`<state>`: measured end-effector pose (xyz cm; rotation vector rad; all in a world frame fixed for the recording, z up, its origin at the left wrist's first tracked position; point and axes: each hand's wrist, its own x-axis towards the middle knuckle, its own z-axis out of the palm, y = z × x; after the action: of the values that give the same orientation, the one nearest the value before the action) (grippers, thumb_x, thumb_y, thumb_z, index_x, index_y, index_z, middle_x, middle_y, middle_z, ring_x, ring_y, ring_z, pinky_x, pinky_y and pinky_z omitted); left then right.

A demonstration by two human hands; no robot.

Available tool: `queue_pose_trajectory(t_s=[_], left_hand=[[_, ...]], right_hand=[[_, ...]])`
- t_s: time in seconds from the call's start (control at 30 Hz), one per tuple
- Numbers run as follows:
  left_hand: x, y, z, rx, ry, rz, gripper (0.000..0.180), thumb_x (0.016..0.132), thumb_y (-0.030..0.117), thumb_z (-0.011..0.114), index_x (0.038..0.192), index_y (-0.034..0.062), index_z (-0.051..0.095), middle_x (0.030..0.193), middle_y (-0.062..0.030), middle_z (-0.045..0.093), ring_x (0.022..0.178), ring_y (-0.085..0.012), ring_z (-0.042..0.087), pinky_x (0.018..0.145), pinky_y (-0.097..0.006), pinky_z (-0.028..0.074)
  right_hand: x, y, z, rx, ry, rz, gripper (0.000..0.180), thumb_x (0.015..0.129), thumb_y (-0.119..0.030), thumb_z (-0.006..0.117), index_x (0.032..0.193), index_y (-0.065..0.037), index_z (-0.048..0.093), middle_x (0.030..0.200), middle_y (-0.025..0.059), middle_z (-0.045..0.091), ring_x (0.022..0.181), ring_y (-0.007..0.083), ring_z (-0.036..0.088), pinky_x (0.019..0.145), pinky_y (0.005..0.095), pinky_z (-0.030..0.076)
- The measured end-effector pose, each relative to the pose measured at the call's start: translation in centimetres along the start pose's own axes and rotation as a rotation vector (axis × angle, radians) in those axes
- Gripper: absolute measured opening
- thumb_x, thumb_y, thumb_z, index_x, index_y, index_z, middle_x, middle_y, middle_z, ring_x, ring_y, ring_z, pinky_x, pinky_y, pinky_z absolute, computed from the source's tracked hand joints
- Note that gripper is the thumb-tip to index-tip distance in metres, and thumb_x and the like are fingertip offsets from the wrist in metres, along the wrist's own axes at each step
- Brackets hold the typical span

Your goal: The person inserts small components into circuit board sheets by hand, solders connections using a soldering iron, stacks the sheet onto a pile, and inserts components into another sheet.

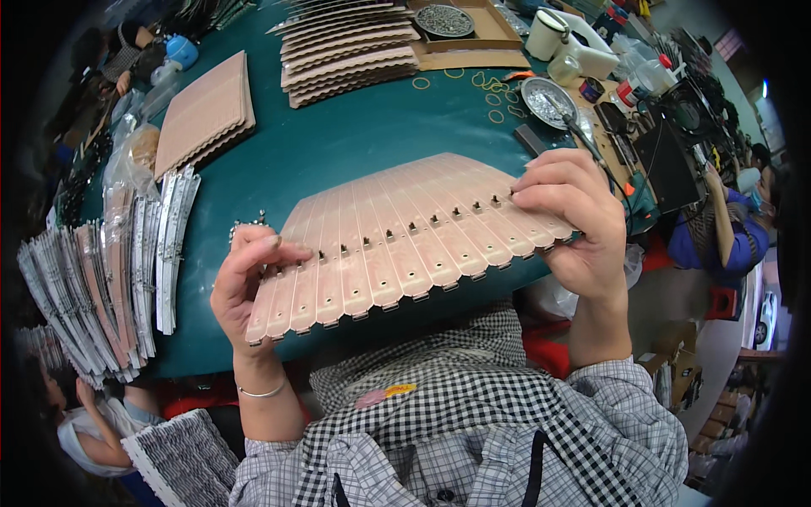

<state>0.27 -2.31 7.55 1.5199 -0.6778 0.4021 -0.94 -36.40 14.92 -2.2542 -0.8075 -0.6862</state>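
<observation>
While both hands grip it above the green desk (pixel 338 144), a fan of pink cards (pixel 405 241) spreads between them: the left hand (pixel 245 283) pinches its left end, the right hand (pixel 570 215) its right end. More card stacks (pixel 203 114) lie beyond.

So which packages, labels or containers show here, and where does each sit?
Flat brown cardboard box: far table edge, holding a round grey metal piece.
White plastic bottle with red cap: far right.
Clear plastic bags: left of table, crumpled.
Pink and yellow label: on the checked shirt, oblong.
</observation>
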Motion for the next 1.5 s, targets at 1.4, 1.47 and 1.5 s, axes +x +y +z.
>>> queue_pose_trajectory(t_s=[1.4,1.47,1.5], left_hand=[[-1.4,0.1,0.2,-0.004,0.114,-0.037,0.051,0.076,0.012,0.082,0.120,-0.0006,0.060,0.092,-0.0113,0.070,0.096,-0.0203,0.060,0.088,-0.033,0.047],[-1.4,0.0,0.3,-0.010,0.106,-0.036,0.052,0.076,0.014,0.082,0.121,-0.0007,0.060,0.093,-0.0114,0.070,0.095,-0.0204,0.060,0.087,-0.033,0.047],[-1.4,0.0,0.3,-0.023,0.103,-0.030,0.052,0.076,0.014,0.082,0.121,-0.0007,0.060,0.093,-0.0114,0.070,0.095,-0.0204,0.060,0.087,-0.033,0.047]], right_hand=[[0.5,1.0,-0.6,0.137,-0.147,0.126,0.039,0.059,-0.001,0.078,0.097,-0.002,0.068,0.095,0.0080,0.069,0.106,0.0281,0.062,0.090,0.0373,0.049],[0.6,1.4,-0.7,0.140,-0.157,0.112,0.038,0.060,-0.004,0.080,0.096,-0.003,0.069,0.095,0.0067,0.069,0.105,0.0270,0.062,0.088,0.0371,0.050],[0.6,1.4,-0.8,0.168,-0.171,0.086,0.037,0.061,-0.006,0.082,0.095,-0.003,0.070,0.095,0.0055,0.070,0.105,0.0259,0.062,0.087,0.0368,0.051]])
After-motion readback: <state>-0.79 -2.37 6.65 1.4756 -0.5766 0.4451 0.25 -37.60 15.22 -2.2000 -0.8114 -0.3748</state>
